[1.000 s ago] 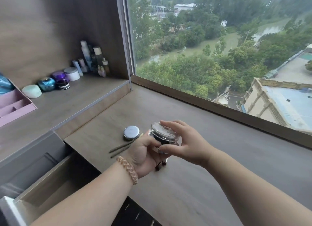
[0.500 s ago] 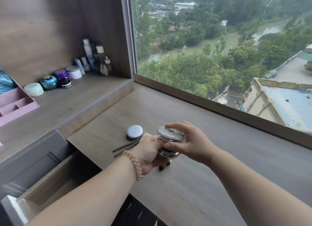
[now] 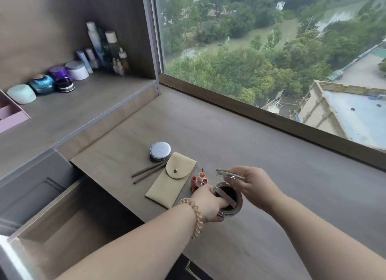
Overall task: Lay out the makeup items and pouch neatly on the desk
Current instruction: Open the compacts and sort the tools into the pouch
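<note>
Head view recorded a small round jar [image 3: 229,198] standing open on the desk [image 3: 271,150], at its near edge, just right of the laid-out items. Its contents appeared dark, with a pale strip across the mouth. The left hand [image 3: 206,204] gripped the jar from its left side, its fingers [image 3: 221,204] curled against the rim; whether a fingertip reached inside could not be told. A coiled beige band [image 3: 195,216] sat on that wrist. The right hand [image 3: 258,185] held the clear lid [image 3: 228,173] just above and clear of the jar, tilted, with its fingers [image 3: 243,171] pinching the lid's right edge.

Immediately left of the jar, three small pink lip bottles [image 3: 199,180] were grouped together, one of them partly hidden by the left hand. A beige snap-flap pouch [image 3: 171,182] lay flat just beside them, set diagonally. Two slim pencils [image 3: 148,172] lay side by side to the pouch's left, their far ends running under its flap. A round silver compact [image 3: 160,151] rested at the far end of the pouch, touching or nearly touching it.

At near left, a drawer [image 3: 62,227] stood pulled out. On the raised shelf [image 3: 83,104] at far left, a row of jars [image 3: 60,79] and bottles [image 3: 104,48] lined the back wall, with a pink organiser [image 3: 10,118] at the frame edge. A window [image 3: 271,50] ran along the desk's far side.
</note>
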Demonstrator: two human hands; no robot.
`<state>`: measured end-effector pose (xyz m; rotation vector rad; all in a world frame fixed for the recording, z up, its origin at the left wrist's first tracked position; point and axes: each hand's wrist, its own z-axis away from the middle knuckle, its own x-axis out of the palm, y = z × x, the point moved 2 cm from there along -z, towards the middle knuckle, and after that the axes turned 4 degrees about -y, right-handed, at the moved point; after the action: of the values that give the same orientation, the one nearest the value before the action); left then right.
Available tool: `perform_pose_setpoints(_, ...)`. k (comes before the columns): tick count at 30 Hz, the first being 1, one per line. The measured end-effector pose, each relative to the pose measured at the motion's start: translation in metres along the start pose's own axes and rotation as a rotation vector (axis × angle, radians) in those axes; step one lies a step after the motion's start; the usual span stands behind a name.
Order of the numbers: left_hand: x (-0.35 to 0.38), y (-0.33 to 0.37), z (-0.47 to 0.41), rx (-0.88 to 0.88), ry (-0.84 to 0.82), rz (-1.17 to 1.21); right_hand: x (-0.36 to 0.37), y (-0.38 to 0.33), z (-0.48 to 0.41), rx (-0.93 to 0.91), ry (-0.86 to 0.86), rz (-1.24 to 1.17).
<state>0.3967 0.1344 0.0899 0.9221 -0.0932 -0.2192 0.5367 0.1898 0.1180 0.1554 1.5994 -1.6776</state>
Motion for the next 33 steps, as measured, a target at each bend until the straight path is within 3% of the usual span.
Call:
perform_pose_setpoints(8,-0.007,0.011,-0.011,-0.079,0.064,-0.147,0.012,0.048,-0.013,0.151,0.026,-0.032)
perform_pose_setpoints(11,-0.036,0.037,-0.005,-0.045,0.036,0.044,0.017,0.057,-0.021,0.185,-0.006,0.012)
perform_pose_setpoints(15,-0.092,0.054,-0.008,0.032,0.282,0.149,0.017,0.058,-0.039,0.209,0.04,0.024)
perform_pose_setpoints(23,-0.167,0.027,-0.041,-0.039,0.647,0.185,0.012,0.056,-0.07,0.296,0.043,0.076)
perform_pose_setpoints(27,-0.189,0.006,-0.059,-0.044,0.763,0.12,0.012,0.054,-0.073,0.312,0.174,0.095)
perform_pose_setpoints(33,-0.201,0.005,-0.077,-0.056,0.716,-0.183,0.022,0.057,-0.064,0.313,0.282,0.157)
